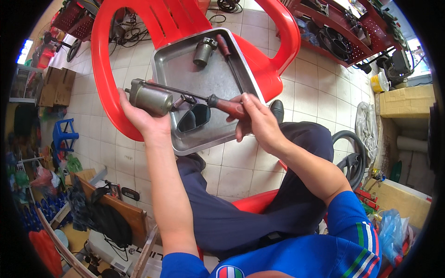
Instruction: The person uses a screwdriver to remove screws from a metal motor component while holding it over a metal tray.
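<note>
My left hand [145, 121] is closed around a grey metal cylinder that looks like a small starter motor [153, 99], held at the near left side of a metal tray [163, 65]. My right hand [259, 118] grips the dark red and black handle of a long screwdriver [227, 107]. Its shaft points left, and the tip meets the far end of the motor. Inside the tray lie a second, smaller motor-like cylinder [202, 53], another red-handled screwdriver [224, 46] and a dark rear-view mirror [193, 118], its stem partly behind the held screwdriver.
The tray rests on a red plastic chair [109, 88] before my knees. A blue stool [65, 135] and cardboard boxes [56, 87] stand to the left. Red metal shelving [320, 28] with parts fills the far right, and a black tyre [357, 162] leans at right.
</note>
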A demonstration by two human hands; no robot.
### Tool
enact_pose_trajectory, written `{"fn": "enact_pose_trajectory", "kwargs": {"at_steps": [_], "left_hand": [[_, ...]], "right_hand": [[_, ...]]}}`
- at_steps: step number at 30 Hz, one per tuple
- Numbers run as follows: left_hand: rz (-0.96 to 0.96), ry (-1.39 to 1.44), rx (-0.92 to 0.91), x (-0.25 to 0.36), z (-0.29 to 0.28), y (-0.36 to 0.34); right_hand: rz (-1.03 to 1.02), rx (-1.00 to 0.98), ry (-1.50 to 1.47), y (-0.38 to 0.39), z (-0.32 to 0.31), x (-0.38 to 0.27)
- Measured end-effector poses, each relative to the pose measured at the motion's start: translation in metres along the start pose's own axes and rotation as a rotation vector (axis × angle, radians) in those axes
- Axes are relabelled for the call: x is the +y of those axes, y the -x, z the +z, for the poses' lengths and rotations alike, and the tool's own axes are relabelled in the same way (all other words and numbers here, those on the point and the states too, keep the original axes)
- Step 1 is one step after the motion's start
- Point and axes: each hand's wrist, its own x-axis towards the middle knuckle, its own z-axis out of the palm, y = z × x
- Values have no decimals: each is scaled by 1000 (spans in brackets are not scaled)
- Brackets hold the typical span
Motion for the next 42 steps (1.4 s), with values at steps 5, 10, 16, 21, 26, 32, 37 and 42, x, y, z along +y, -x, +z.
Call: {"fn": "enact_pose_trajectory", "kwargs": {"at_steps": [5, 10, 16, 21, 26, 32, 37, 42], "left_hand": [[-5, 30, 32, 2, 3, 1], [-38, 112, 11, 1, -7, -5], [-55, 129, -9, -2, -16, -12], [-26, 115, -16, -7, -14, -19], [-66, 176, -24, -9, -16, -18], [-70, 109, 34, -8, -3, -3], [-55, 160, 8, -6, -9, -7], [-65, 88, -43, -3, -13, -9]], "right_hand": [[-54, -128, 13, 2, 1, 6], [-484, -177, 146, 5, 3, -10], [-164, -73, 108, 10, 6, -8], [-359, -39, 292, 7, 10, -1], [-351, 5, 247, 9, 15, -4], [-109, -10, 154, 6, 5, -2], [-364, -22, 276, 7, 7, -8], [-96, -28, 214, 5, 7, -10]]}}
